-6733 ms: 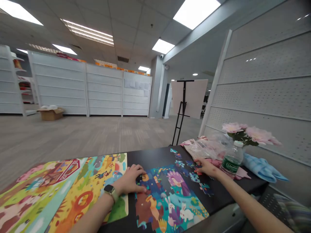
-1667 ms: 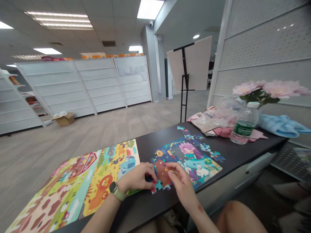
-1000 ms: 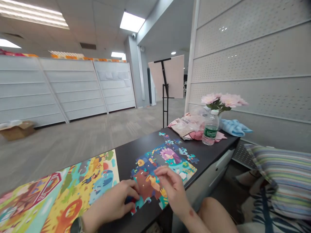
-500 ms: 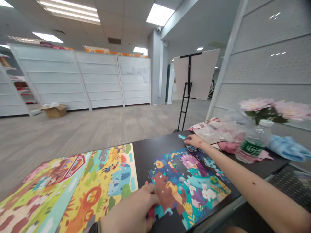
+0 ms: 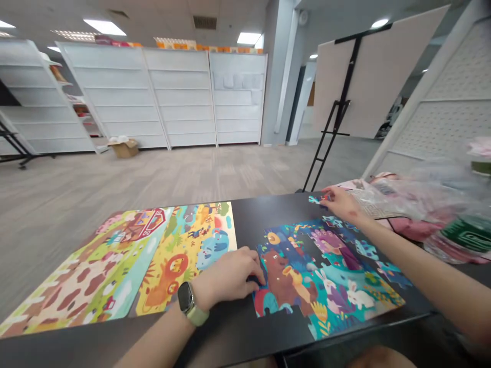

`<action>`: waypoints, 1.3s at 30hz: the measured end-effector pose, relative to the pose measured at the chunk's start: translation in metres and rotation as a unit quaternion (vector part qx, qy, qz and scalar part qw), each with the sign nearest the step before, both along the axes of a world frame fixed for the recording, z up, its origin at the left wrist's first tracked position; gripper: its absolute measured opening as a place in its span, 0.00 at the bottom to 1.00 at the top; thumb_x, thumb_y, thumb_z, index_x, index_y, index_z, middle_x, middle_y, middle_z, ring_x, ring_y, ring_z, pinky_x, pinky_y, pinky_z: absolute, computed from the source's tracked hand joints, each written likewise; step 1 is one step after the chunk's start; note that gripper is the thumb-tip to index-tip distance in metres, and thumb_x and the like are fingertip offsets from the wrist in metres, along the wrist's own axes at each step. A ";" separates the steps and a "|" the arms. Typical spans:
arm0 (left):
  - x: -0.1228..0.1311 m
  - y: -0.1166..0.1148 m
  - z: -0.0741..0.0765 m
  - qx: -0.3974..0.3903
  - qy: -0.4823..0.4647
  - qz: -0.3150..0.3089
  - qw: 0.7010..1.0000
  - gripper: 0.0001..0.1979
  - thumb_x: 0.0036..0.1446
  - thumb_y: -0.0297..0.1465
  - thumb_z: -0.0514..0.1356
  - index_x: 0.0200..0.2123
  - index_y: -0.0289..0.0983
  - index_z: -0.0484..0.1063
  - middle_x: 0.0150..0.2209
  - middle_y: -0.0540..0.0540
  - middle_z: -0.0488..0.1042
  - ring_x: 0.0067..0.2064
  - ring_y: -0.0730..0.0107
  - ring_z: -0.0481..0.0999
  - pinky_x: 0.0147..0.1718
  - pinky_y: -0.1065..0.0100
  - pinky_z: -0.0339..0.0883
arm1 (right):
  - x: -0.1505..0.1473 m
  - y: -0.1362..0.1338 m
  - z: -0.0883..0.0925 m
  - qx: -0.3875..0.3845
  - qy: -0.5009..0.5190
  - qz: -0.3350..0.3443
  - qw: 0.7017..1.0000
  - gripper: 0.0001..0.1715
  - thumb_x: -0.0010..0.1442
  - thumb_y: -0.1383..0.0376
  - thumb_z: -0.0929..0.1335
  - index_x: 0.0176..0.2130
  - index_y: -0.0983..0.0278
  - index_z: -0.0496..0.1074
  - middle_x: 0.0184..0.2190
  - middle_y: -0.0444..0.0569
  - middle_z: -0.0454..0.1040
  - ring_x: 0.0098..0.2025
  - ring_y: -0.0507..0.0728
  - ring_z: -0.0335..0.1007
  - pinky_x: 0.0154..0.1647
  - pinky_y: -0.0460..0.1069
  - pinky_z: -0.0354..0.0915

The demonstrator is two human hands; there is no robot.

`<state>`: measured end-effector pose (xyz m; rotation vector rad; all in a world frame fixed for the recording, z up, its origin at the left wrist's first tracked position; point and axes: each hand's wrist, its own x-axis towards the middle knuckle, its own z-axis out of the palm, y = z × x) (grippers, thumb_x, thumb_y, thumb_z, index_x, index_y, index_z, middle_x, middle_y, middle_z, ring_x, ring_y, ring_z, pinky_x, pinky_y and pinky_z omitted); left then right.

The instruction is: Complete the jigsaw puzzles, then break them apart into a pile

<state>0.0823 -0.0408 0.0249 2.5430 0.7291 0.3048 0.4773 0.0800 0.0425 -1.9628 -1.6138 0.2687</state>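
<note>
the left hand [image 5: 226, 279] lies curled at the near left edge of a part-built jigsaw puzzle [image 5: 326, 276] on the black counter [image 5: 268, 208], with a smart watch [image 5: 187, 298] on its wrist. its fingers [image 5: 245, 260] sit close together and bend down over the puzzle's edge, their tips touching a dark piece [image 5: 253, 279]; whether they grip it or only press on it, i cannot tell. the right hand [image 5: 341, 202] reaches toward the far side of the puzzle, its fingers [image 5: 332, 193] pinched together on a small red piece [image 5: 325, 197]. a loose teal piece [image 5: 314, 200] lies just beside those fingertips, near the counter's far edge. more loose pieces sit along the puzzle's far and right sides, and a dark gap remains in its upper middle. two finished puzzle boards, one with a lion [image 5: 178, 264] and one with a farm [image 5: 115, 255], lie side by side toward the counter's left end. a clear plastic bag [image 5: 425, 197] and a water bottle [image 5: 468, 236], cut off by the frame, stand at the right end.
</note>
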 end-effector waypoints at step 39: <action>0.009 0.029 -0.021 -0.189 -0.255 0.125 0.940 0.15 0.58 0.39 0.63 0.43 0.34 0.72 0.34 0.46 0.75 0.34 0.69 0.74 0.34 0.69 0.67 | -0.214 -0.187 -0.062 0.168 0.470 0.033 0.866 0.23 0.59 0.50 0.68 0.50 0.58 0.73 0.53 0.54 0.76 0.54 0.65 0.72 0.54 0.58 0.68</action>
